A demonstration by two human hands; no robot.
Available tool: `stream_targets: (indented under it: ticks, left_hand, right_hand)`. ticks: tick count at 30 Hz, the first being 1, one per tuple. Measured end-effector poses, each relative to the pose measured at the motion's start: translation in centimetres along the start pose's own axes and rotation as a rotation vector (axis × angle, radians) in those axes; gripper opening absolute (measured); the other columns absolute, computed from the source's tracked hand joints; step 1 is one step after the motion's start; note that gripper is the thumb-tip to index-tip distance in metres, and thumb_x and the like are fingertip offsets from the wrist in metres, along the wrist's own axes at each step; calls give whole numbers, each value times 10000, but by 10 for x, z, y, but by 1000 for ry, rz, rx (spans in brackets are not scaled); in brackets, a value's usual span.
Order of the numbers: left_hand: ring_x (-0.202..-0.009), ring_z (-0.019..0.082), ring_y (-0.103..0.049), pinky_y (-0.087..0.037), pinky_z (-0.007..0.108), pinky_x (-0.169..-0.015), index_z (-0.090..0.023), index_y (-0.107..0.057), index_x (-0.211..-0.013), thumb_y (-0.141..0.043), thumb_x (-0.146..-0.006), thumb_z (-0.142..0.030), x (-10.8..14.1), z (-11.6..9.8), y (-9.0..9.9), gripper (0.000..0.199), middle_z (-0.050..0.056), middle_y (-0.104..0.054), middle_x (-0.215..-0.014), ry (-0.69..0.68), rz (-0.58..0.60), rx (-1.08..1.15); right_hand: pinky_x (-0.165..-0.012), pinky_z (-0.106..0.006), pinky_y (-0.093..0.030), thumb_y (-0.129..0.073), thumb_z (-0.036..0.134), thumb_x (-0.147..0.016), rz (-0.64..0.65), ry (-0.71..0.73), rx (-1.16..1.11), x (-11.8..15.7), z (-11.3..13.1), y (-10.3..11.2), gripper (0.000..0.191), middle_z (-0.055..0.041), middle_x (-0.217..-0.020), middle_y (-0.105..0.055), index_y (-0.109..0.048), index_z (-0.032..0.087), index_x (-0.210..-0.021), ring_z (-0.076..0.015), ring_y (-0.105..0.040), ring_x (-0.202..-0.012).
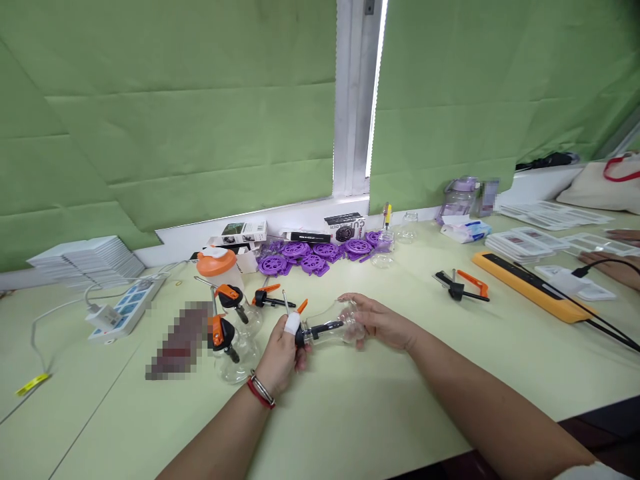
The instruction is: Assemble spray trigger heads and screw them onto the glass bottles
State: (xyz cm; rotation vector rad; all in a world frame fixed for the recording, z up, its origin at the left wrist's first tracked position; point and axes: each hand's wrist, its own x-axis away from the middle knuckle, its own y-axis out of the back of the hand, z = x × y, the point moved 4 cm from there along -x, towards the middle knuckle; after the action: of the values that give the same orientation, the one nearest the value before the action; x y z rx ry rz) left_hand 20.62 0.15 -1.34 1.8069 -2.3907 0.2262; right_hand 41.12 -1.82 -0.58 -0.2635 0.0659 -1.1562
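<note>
Gripping the black top (300,336) with our left hand (276,365) and cupping the glass bottle (325,317) with our right hand (387,325) above the table (350,427), we have its tube inside; two bottles (236,371) (254,321) stand fitted, two tops (261,298) (456,291) lie loose.

clear see-through bottles and matt green sheets over a pale smooth table (350,427)

the clear glass-like bottle (327,327) between the hands is glossy and smooth, its black stopper piece (300,335) plastic-looking; the orange-and-black pump tops (220,333) look like hard plastic with shiny metal rods. the purple spoked discs (315,264) seem matt moulded plastic, the round orange lid (217,260) smooth plastic, the long yellow-and-black bar (533,287) plastic-looking. the creased green wall sheets (225,100) look matt and papery, the cream bag (603,187) like cloth.
</note>
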Motion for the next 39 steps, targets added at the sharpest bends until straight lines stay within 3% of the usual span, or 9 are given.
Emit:
stream_targets:
  ticks: [5, 10, 13, 18, 23, 27, 31, 36, 39]
  left_hand:
    - [-297, 82, -445, -291, 192, -294, -203, -420, -843, -419, -780, -650, 4, -6, -2, 452, -50, -545, -546, -28, 17, -4]
    - [-289, 84, -427, -275, 192, -284, -200, -426, -863, -417, -789, -639, 0, -5, 2, 445, -42, -547, -536, -8, -6, 9]
    - [-293, 93, -437, -279, 193, -284, -206, -417, -876, -407, -797, -634, -1, -5, 3, 434, -43, -547, -528, -4, -14, -5]
    - [-294, 98, -455, -283, 184, -282, -215, -400, -863, -400, -807, -625, 1, -4, -1, 414, -57, -539, -519, -14, 34, -48]
    - [-298, 102, -463, -320, 197, -287, -215, -394, -838, -416, -797, -628, 1, -2, -2, 416, -52, -551, -529, -21, 55, -10]
    - [-294, 87, -432, -289, 187, -278, -206, -408, -817, -441, -794, -611, -3, 0, 1, 406, -42, -558, -531, -5, 13, 46]
    - [-296, 86, -425, -287, 192, -276, -195, -426, -814, -437, -795, -610, -5, 0, 5, 416, -36, -555, -530, -24, -12, 82]
    - [-344, 120, -499, -374, 229, -314, -192, -444, -815, -451, -801, -594, -3, 0, 0, 402, -28, -567, -555, -24, 33, 124]
    - [-344, 109, -482, -371, 226, -317, -192, -445, -786, -451, -812, -579, -3, -1, 0, 388, -27, -569, -557, -30, 46, 131]
  right_hand:
    - [-346, -224, -410, -256, 696, -844, -46, -161, 109, -8, -20, 7, 666, -82, -662, -626, -561, 117, -967, -143, -576, -418]
    - [-629, -277, -538, -584, 484, -817, -25, 7, 26, -2, -5, 7, 518, -110, -1257, -510, -467, 245, -1261, -189, -640, -898]
    - [-668, -277, -530, -686, 326, -759, 29, 8, -14, 1, 0, 4, 576, -94, -1346, -419, -462, 269, -1287, -210, -630, -963]
    - [-417, -207, -436, -532, 483, -843, -51, -52, -35, -5, -11, 5, 506, -116, -1058, -625, -476, 185, -1248, -177, -677, -679]
    - [-279, -192, -305, -206, 712, -841, -92, -321, 70, -10, -29, 5, 762, -108, -664, -663, -479, 90, -1187, -152, -579, -388]
    - [-407, -231, -448, -322, 665, -853, -157, -101, 62, -7, -14, 5, 701, -144, -1012, -635, -305, 201, -1378, -177, -668, -610]
    - [-643, -296, -530, -647, 476, -774, 24, 59, 4, -1, -1, 1, 733, -124, -1326, -442, -290, 307, -1392, -204, -664, -877]
    - [-343, -186, -342, -477, 618, -817, 50, -60, 135, -5, -17, 8, 582, -73, -727, -648, -601, 100, -1050, -108, -564, -423]
    - [-361, -196, -356, -375, 673, -827, 14, -55, 217, -6, -17, 9, 665, -82, -639, -632, -652, 70, -874, -112, -552, -437]
